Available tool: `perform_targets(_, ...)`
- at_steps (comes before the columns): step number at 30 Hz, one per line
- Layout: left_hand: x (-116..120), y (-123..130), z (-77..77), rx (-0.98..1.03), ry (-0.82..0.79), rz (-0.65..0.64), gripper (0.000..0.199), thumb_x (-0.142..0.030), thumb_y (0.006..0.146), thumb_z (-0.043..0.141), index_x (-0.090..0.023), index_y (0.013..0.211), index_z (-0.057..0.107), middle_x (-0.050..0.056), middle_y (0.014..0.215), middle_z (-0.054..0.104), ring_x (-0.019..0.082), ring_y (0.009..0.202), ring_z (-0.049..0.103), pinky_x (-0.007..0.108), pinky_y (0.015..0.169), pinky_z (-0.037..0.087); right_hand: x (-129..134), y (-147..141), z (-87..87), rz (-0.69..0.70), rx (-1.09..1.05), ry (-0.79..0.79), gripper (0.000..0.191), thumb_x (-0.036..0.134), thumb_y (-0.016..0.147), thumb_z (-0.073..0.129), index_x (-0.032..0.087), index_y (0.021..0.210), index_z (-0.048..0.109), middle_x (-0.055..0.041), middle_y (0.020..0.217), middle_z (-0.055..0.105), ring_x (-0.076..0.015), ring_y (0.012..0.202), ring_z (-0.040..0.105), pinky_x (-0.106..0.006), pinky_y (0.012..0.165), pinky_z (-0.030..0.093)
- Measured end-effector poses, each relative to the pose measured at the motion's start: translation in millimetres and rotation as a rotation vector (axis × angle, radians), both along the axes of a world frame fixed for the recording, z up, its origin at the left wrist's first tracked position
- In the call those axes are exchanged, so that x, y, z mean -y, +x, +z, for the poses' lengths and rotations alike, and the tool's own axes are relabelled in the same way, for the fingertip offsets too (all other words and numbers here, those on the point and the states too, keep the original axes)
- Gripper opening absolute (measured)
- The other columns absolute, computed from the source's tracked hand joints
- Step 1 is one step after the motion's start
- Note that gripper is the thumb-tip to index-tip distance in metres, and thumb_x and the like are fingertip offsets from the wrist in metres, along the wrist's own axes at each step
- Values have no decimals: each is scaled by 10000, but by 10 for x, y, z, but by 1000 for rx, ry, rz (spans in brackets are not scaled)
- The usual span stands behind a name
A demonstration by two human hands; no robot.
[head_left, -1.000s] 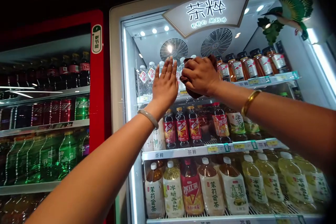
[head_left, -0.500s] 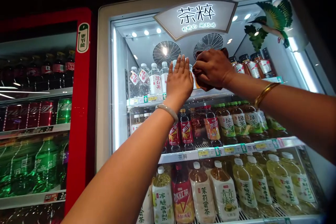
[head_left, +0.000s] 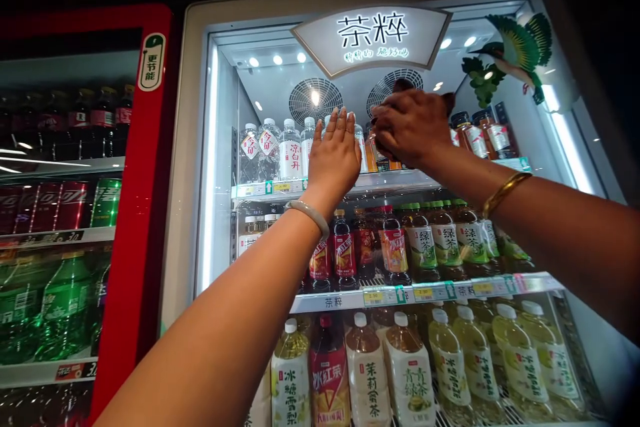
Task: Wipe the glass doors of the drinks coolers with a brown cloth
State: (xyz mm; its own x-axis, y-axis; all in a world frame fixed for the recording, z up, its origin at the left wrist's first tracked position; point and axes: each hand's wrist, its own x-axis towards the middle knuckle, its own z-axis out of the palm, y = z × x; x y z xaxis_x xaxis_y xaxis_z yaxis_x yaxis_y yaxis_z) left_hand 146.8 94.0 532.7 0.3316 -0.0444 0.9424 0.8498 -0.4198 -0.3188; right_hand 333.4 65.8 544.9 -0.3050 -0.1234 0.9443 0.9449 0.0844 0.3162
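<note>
My left hand point(head_left: 334, 157) lies flat against the glass door of a lit drinks fridge point(head_left: 175, 213), its fingers stretched upward and close together. A pale bangle sits on that wrist. To its right, my right hand point(head_left: 413, 127) is closed round a bunched dark brown cloth point(head_left: 449, 103), pressed to the same glass just under the sign. Most of the cloth is hidden behind the fingers. A gold bangle circles the right wrist. Behind the glass, water bottles point(head_left: 290, 150) and tea bottles point(head_left: 345, 250) stand in rows.
A fan-shaped lit sign point(head_left: 373, 40) is at the top of the door, with a green bird decoration point(head_left: 520, 50) to its right. On the left stands a red-framed fridge point(head_left: 125, 247) with cola and green bottles. Larger bottles point(head_left: 370, 373) fill the lower shelf.
My right hand has shifted slightly on the glass and turned, so less of the cloth shows below it. The left hand stays flat. The view has moved slightly.
</note>
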Motion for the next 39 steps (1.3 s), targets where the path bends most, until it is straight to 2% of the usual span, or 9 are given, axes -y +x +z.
perform_targets(2, 5, 1, 2, 2, -2, 8, 615, -267, 1034, 287, -121, 1630, 324, 99, 1727, 300, 237, 1629, 198, 452, 1356, 61, 6, 103, 23, 35, -98, 54, 468, 519, 1010, 435, 275, 1343, 656, -114, 1453, 617, -372, 1428, 398, -661, 1154, 231)
perform_targets(5, 10, 3, 0, 4, 2, 8, 611, -266, 1035, 289, -128, 1629, 330, 99, 1723, 309, 235, 1629, 200, 454, 1357, 59, -38, 180, -200, 85, -100, 114, 469, 533, 1033, 369, 302, 1307, 672, -78, 1424, 648, -355, 1477, 373, -668, 1235, 116)
perform_targets(8, 13, 5, -6, 7, 5, 6, 608, -261, 1034, 293, -136, 1627, 336, 96, 1722, 313, 230, 1629, 198, 445, 1357, 51, -82, 147, -379, 143, -103, 131, 462, 448, 1054, 308, 297, 1185, 725, -50, 1304, 715, -309, 1385, 509, -583, 1233, 263)
perform_targets(12, 13, 4, -6, 0, -2, 1, 613, -262, 1032, 283, -122, 1626, 334, 109, 1723, 305, 237, 1632, 188, 463, 1356, 54, -48, 54, -216, 169, -127, 102, 355, 334, 1004, 417, 298, 1185, 720, -86, 1250, 711, -289, 1195, 609, -483, 1050, 458)
perform_targets(18, 12, 2, 0, 3, -12, -3, 614, -255, 1026, 288, -121, 1622, 346, 111, 1721, 309, 242, 1630, 195, 468, 1357, 60, -39, 45, -61, 147, -323, 186, 599, 273, 856, 612, 201, 1448, 560, -186, 1656, 367, -400, 1468, 401, -615, 1143, 380)
perform_targets(25, 2, 0, -13, -6, 12, -1, 610, -263, 1037, 285, -120, 1628, 330, 107, 1728, 298, 237, 1632, 184, 447, 1355, 39, -128, -193, -396, 167, -101, 104, 432, 289, 963, 460, 211, 1329, 677, -88, 1438, 655, -328, 1387, 551, -534, 1156, 422)
perform_targets(29, -2, -5, -5, -4, 7, -18, 607, -286, 1040, 283, -148, 1629, 335, 87, 1722, 318, 231, 1631, 190, 449, 1355, 54, -91, -262, -171, 129, 46, 66, 421, 375, 1008, 430, 231, 1298, 700, -66, 1407, 677, -302, 1329, 592, -504, 1137, 431)
perform_targets(33, 1, -5, -4, 6, -10, -16, 612, -285, 1037, 290, -162, 1635, 320, 80, 1727, 304, 220, 1632, 186, 448, 1354, 51, -78, -19, 60, 103, -64, 66, 424, 374, 1035, 363, 253, 1239, 716, -67, 1359, 700, -287, 1247, 614, -499, 1069, 458)
perform_targets(39, -1, 13, -9, -137, 49, -37, 605, -325, 1045, 324, -255, 1646, 301, 18, 1749, 244, 194, 1638, 143, 434, 1355, -5, -87, 20, -234, 181, -64, 103, 351, 364, 1013, 420, 309, 1153, 737, -42, 1302, 726, -283, 1191, 623, -509, 1030, 467)
